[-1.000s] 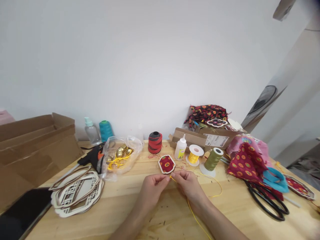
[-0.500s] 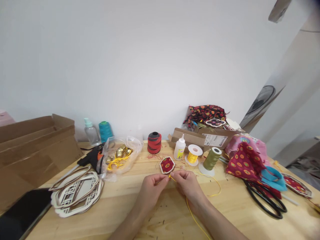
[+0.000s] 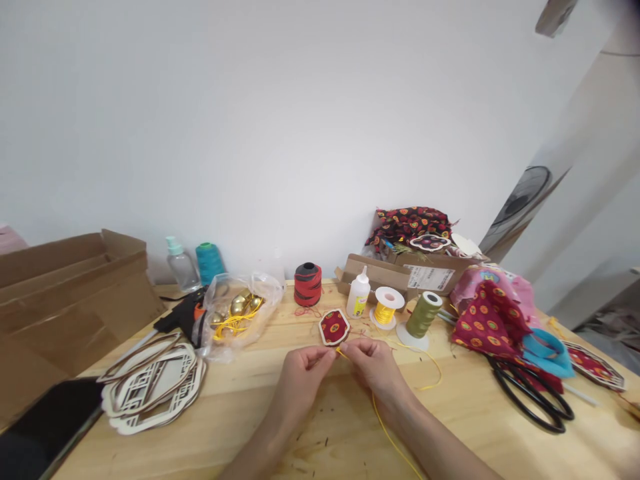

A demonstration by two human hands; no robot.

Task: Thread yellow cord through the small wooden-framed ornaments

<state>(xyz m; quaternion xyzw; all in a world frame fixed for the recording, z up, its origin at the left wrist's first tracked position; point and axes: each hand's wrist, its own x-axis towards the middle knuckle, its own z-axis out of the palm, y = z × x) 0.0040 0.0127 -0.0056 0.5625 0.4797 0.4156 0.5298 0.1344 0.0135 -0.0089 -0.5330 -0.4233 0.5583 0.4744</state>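
Pinching a thin yellow string (image 3: 382,425), the left hand (image 3: 303,375) and right hand (image 3: 376,371) nearly meet at the fingertips in the head view. On each hand, the thumb and pointing finger press close together. The bit of string there is tiny, so I can't tell if it has a knot. A red cloth badge (image 3: 334,327) sits just past both hands; I can't tell if the string joins it. More string runs down under the right hand and gets cut off at the bottom. Far right of the right hand, black loop handles (image 3: 559,428) poke out from under red cloth (image 3: 487,320). Far left of the left hand, a brown box (image 3: 85,310) is cut off. Lots of plain table (image 3: 240,390) shows between the left hand and some white wood shapes (image 3: 131,423). Past the right hand, a white bottle (image 3: 359,299) and a green spool (image 3: 423,317) make the space tighter.
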